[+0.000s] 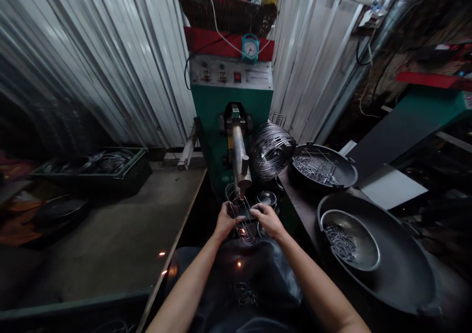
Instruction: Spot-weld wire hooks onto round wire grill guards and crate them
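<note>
Metal wire rack [248, 236] at copper-coloured tip [242, 194] of green machine [214, 104]; touching or apart, cannot tell. Left hand [224, 221]: fingers clamped on rack's left side. Right hand [268, 219]: fingers clamped on opposite side, exact fingertip contact too small to make out. Rack's far loops faint against dark machine front. Orange spark [239, 264] over black apron [276, 266], blurred; wire bits [245, 293] on apron, tangled, hard to count. Metal cup [266, 199] beyond right hand, lower part hidden. Wire coil [272, 151] beside machine. Crate [92, 301] at lower left cut off.
</note>
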The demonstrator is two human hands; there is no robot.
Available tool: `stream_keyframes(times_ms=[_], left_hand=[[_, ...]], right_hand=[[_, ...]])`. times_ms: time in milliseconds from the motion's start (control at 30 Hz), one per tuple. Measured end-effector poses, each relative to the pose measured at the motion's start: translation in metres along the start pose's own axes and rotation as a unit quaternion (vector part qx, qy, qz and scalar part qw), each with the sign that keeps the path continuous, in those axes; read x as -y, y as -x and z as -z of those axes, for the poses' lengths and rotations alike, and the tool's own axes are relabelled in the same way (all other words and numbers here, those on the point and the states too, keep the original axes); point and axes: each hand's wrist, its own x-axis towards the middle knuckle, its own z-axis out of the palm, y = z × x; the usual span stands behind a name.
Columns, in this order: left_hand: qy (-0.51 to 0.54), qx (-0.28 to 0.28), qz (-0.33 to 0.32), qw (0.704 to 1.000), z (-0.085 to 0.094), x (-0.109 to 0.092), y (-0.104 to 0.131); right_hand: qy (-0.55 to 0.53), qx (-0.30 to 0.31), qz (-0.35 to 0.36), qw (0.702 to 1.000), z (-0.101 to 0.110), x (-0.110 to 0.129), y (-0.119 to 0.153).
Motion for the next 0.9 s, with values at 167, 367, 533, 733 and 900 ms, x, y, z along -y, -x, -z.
stream_keyframes(times_ms=[167,367,533,733,900], left_hand=[[0.042,0.018,0.033,0.998,0.002,0.003,-0.007],[0.062,0.029,0.037,0.997,0.011,-0.003,0.007],[0.065,0.007,0.046,0.997,0.013,-0.009,0.015],[0.099,-0.010,0.113,0.989,0.010,-0.020,0.013],[0.116,0.002,0.169,0.979,0.007,-0.026,0.008]], right_hand=[[0.026,-0.019,0.017,0.999,-0.007,0.011,-0.014],[-0.022,0.009,-0.041,0.999,0.006,-0.002,0.013],[-0.014,0.070,-0.070,0.995,0.012,-0.014,0.037],[-0.028,0.049,-0.030,0.998,0.004,-0.008,0.026],[-0.028,0.028,-0.007,0.999,0.000,0.000,0.012]])
